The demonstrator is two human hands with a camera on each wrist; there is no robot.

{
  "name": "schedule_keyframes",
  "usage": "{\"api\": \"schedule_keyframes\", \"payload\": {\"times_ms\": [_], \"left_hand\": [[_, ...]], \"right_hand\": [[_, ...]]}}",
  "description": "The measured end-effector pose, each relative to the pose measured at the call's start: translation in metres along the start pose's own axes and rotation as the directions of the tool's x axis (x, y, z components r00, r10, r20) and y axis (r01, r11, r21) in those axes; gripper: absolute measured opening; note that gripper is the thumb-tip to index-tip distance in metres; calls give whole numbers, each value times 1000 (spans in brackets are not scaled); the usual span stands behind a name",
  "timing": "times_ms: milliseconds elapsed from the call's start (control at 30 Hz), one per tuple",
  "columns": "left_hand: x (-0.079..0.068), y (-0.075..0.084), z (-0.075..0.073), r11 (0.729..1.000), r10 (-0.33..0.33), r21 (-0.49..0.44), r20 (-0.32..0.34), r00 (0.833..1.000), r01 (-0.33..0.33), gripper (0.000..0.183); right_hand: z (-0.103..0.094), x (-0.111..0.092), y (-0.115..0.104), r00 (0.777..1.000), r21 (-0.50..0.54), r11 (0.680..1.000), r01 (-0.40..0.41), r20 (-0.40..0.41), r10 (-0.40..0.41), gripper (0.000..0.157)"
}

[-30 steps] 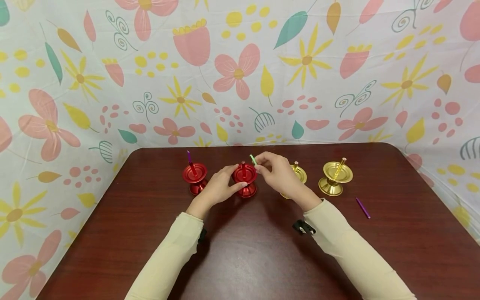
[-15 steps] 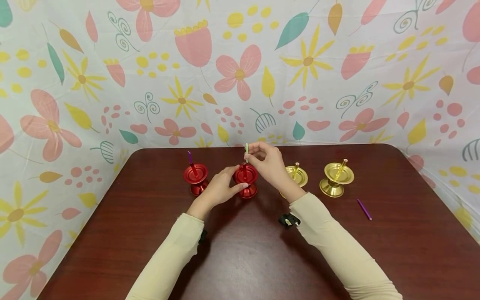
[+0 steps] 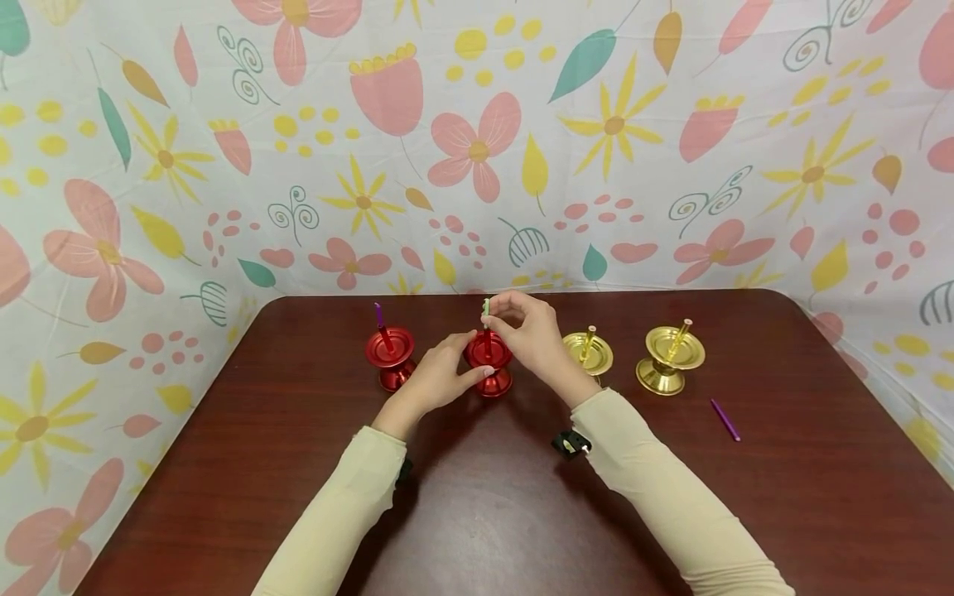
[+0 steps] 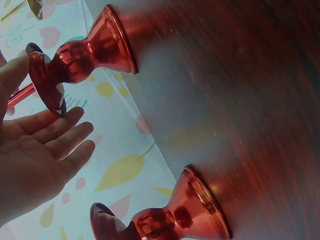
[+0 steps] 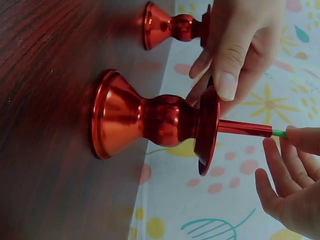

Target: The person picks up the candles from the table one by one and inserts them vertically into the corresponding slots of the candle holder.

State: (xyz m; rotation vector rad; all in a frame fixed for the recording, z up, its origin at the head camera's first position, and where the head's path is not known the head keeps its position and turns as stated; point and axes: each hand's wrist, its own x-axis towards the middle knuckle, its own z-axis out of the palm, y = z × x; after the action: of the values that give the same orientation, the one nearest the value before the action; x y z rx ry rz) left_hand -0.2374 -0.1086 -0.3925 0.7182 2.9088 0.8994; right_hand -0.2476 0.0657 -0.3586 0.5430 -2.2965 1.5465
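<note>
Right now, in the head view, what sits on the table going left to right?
Red holder with a purple candle → left hand → red holder being loaded with the green candle above it → right hand → near gold holder → far gold holder → loose purple candle.

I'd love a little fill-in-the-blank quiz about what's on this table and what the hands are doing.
1. The right hand pinches a thin ____ candle at the tube of the red holder.
2. The left hand touches the rim of that holder, whose colour is ____.
3. The table holds two red holders and ____ gold ones.
4. A loose ____ candle lies flat near the right edge.

Missing words: green; red; two; purple
</note>
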Motion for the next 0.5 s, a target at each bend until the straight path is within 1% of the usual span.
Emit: {"api": "schedule_keyframes", "payload": {"times_ms": [167, 400, 500], "left_hand": [[-1, 1, 0, 1000, 0, 1, -2, 1000, 0, 68], [-1, 0, 0, 1000, 4, -9, -3, 1000, -4, 68], [-1, 0, 0, 1000, 4, -8, -1, 1000, -4, 69]], "right_hand": [[0, 0, 0, 1000, -51, 998, 30, -7, -30, 11], [0, -1, 0, 997, -164, 983, 77, 31, -73, 12], [0, -2, 0, 996, -187, 978, 89, 31, -85, 12]]}}
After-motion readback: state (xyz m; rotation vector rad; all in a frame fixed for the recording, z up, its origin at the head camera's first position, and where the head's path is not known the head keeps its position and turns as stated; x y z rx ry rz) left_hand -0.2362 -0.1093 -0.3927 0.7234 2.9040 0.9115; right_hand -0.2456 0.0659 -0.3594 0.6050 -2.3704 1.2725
